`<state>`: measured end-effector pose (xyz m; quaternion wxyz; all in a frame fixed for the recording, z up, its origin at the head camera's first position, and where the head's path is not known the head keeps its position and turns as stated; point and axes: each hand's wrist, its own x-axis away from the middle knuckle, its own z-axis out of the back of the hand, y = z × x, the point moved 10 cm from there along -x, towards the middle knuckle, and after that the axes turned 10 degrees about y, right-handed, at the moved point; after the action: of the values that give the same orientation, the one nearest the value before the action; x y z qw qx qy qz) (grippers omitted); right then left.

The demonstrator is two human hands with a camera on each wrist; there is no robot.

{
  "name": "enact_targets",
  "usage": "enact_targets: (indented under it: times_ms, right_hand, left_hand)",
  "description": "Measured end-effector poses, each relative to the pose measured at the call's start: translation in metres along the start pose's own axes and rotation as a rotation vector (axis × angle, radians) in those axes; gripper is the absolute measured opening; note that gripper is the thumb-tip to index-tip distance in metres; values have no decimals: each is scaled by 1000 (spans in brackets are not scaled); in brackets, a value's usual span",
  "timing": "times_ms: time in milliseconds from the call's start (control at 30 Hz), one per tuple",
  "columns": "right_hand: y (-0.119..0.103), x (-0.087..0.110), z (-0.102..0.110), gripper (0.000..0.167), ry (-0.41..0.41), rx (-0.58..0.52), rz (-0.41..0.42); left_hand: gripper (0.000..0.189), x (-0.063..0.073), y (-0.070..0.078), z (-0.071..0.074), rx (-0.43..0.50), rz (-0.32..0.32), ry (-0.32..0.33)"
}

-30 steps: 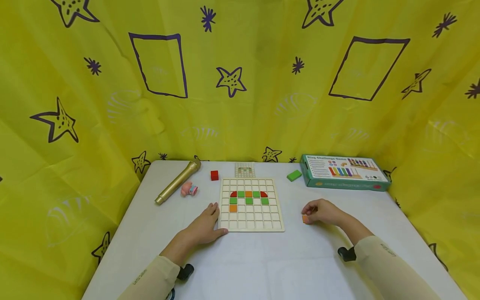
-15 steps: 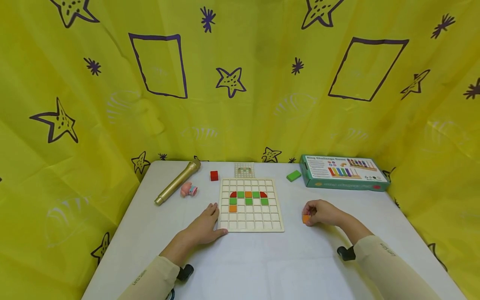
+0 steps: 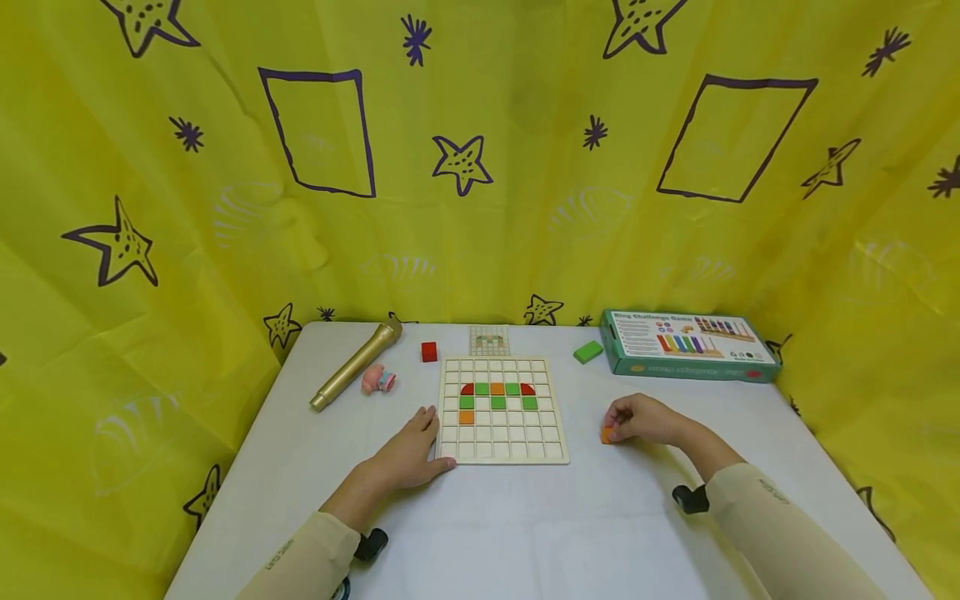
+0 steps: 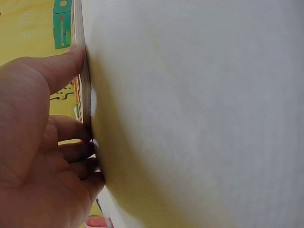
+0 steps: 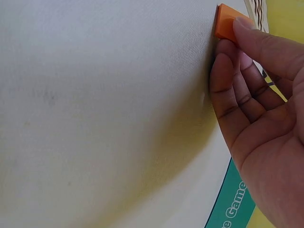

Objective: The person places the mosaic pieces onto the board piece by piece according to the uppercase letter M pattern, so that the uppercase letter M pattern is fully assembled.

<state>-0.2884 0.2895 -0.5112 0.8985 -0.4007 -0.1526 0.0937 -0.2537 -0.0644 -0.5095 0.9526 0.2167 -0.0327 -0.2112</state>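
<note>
My right hand (image 3: pixel 643 419) pinches an orange square tile (image 5: pixel 228 21) between thumb and fingers, low over the table to the right of the wooden grid board (image 3: pixel 517 450). In the right wrist view the other fingers curl loosely below the tile. My left hand (image 3: pixel 411 450) lies at the board's left side, fingers extended along the edge and thumb at the near left corner. Set in the board's cells are red rounded pieces, several green tiles (image 3: pixel 498 402) and orange tiles (image 3: pixel 467 417), forming an arch-like pattern.
Behind the board lies a small pattern card (image 3: pixel 490 340). A red block (image 3: pixel 429 351), a pink figurine (image 3: pixel 377 379) and a gold microphone (image 3: pixel 356 365) lie at the left. A green block (image 3: pixel 588 352) and a Ring Challenge Game box (image 3: pixel 690 344) are at the back right.
My right hand, with the orange tile, has shifted very slightly left and away from me. The left hand and the board have stayed where they were.
</note>
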Motion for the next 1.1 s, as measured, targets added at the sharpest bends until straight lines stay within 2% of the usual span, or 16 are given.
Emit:
enact_targets:
  times_ms: [400,600,1100]
  right_hand:
    - [-6,-16,2,3,1,-11,4]
    - [-12,-28,5,9,24,-5,1]
    - [-37,-51,-9,5,12,14,-3]
  left_hand:
    - [88,0,0,0,3,0,-2]
    - [87,0,0,0,3,0,-3]
    - [88,-1,-1,0,11,-1,-2]
